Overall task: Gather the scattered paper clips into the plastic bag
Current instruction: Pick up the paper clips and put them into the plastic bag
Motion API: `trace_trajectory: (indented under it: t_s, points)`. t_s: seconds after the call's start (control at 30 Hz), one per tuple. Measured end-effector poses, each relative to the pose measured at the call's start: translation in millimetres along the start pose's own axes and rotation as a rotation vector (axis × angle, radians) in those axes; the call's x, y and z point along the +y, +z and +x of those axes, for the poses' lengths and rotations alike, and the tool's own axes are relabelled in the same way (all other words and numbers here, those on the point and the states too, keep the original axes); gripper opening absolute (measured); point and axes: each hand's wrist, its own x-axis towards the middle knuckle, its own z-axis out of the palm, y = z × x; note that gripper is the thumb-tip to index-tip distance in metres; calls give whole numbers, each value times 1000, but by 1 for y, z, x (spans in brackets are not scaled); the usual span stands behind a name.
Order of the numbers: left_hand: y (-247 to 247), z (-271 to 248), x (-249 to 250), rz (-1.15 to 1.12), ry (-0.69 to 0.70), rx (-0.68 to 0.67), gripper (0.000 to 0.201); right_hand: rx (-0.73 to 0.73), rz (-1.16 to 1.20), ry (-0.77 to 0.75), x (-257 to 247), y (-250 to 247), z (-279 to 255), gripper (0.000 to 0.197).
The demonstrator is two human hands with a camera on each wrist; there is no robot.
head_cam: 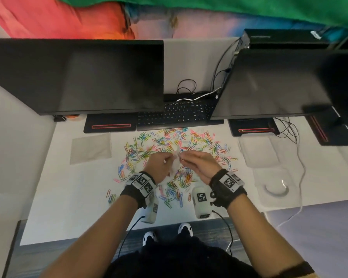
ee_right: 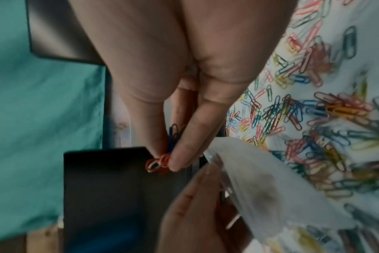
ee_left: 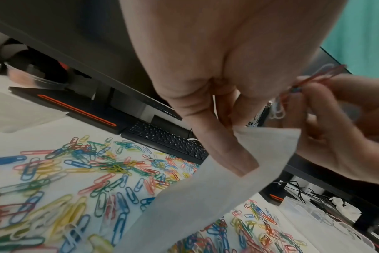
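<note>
Bare forearms, black wristbands [head_cam: 138,194] with white tagged camera units [head_cam: 201,201], cabled

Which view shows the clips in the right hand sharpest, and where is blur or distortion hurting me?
Left wrist: sharpest on the plastic bag and left hand; the pinched clips sit blurred at the edge. Right wrist: soft throughout, yet the right hand shows its clips centrally. Head: wide-angle bending, monitor edges slanted, hands small.

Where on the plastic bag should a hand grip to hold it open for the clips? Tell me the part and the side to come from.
Grip the plastic bag at its top rim, coming from the left, as the left hand does. It hangs limp with the mouth up, so a pinch there probably keeps it open toward the right hand and its paper clips.
</note>
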Motion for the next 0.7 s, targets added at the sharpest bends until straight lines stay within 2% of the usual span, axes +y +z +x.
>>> trace_trajectory:
  t_s: [0.1,0.27,0.4,0.47,0.53,0.6,0.7]
  points:
    - [6,1,5,-36,8,-33,27,78,-157,-47,9,5,7,10]
    - [12,1,8,-104,1,-47,27,235,-417,-135,23,-4,23,6]
    - [13,2,14,-67,30,-26,26,186,-416,-96,19,2,23,16]
    - [10,4,17,-42,64,13,24,160,-505,-75,20,1,25,24]
    - [10,5,21,12,117,26,24,198,-577,-63,19,0,27,33]
    - [8,6,27,74,151,29,26,277,-719,-122,16,2,26,34]
    - [6,9,30,128,174,65,28,345,-1083,-275,7,8,22,32]
